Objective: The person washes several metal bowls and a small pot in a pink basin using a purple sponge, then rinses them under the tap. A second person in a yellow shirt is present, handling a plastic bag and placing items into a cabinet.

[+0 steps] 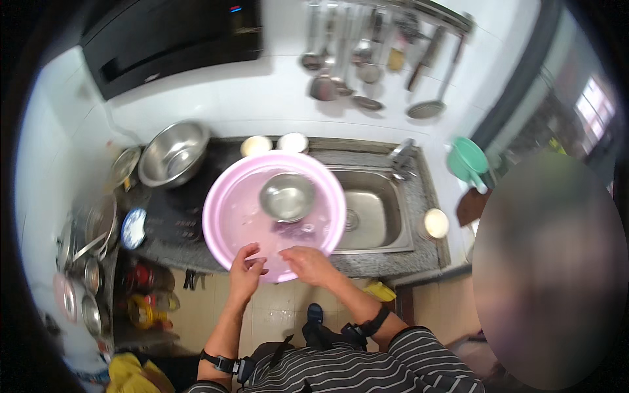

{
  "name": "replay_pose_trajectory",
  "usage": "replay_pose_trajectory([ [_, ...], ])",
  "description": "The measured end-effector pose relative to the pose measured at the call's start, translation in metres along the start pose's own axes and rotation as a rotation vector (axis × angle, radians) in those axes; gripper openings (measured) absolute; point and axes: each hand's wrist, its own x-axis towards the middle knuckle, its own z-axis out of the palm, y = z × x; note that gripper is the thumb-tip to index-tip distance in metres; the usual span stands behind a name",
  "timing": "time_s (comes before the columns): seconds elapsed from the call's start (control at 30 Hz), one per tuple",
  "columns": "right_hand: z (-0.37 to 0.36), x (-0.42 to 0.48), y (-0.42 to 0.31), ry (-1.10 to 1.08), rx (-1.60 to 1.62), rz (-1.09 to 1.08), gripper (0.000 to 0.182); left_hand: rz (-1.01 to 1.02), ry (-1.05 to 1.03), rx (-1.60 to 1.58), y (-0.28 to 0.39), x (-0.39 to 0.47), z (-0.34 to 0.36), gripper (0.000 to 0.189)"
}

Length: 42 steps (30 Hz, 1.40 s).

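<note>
A large pink plastic basin (228, 216) rests on the counter and overlaps the sink's left side. It holds what looks like clear water with bubbles. Inside it sits a metal bowl (287, 199), a little towards the far side. My left hand (247, 267) is over the basin's near rim, fingers curved and spread, with nothing visible in it. Close by on the right, my right hand (308, 264) hovers above the same rim. Its fingers point left into the basin, loosely bent, and I see nothing in them.
Right of the basin is a stainless steel sink (376, 216) with a faucet (403, 159). A large metal bowl (174, 154) stands on the black cooktop (169, 211) at left. Ladles and a skimmer (426, 109) hang on the wall. A green dipper (467, 159) hangs at right, beside a large blurred patch.
</note>
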Motion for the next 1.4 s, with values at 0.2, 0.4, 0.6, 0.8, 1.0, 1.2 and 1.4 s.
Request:
replay_pose_trajectory([
  [0.2,0.008,-0.002,0.019,-0.11,-0.183,0.095,0.025,-0.338,-0.008,-0.346,-0.038,0.077,0.019,0.054],
  [0.4,0.017,-0.015,0.039,-0.125,-0.186,0.09,0.014,-0.515,0.136,-0.337,-0.085,0.166,0.032,0.055],
  [0.6,0.012,-0.01,0.025,-0.055,-0.174,0.204,0.011,-0.614,-0.033,-0.45,-0.093,0.2,0.038,0.049],
  [0.8,0.018,-0.007,0.029,0.023,-0.133,0.21,0.012,-0.769,-0.064,-0.549,-0.089,0.216,0.058,0.029],
  [1.0,0.022,-0.005,0.024,0.07,-0.097,0.267,0.013,-0.825,-0.131,-0.56,-0.106,0.234,0.052,0.024],
  [1.2,0.024,-0.004,0.027,0.104,-0.095,0.266,0.017,-0.815,-0.099,-0.475,-0.109,0.237,0.044,0.025],
  [1.4,0.016,-0.002,0.019,0.058,-0.045,0.338,0.019,-0.776,-0.158,-0.387,-0.111,0.236,0.025,0.029],
])
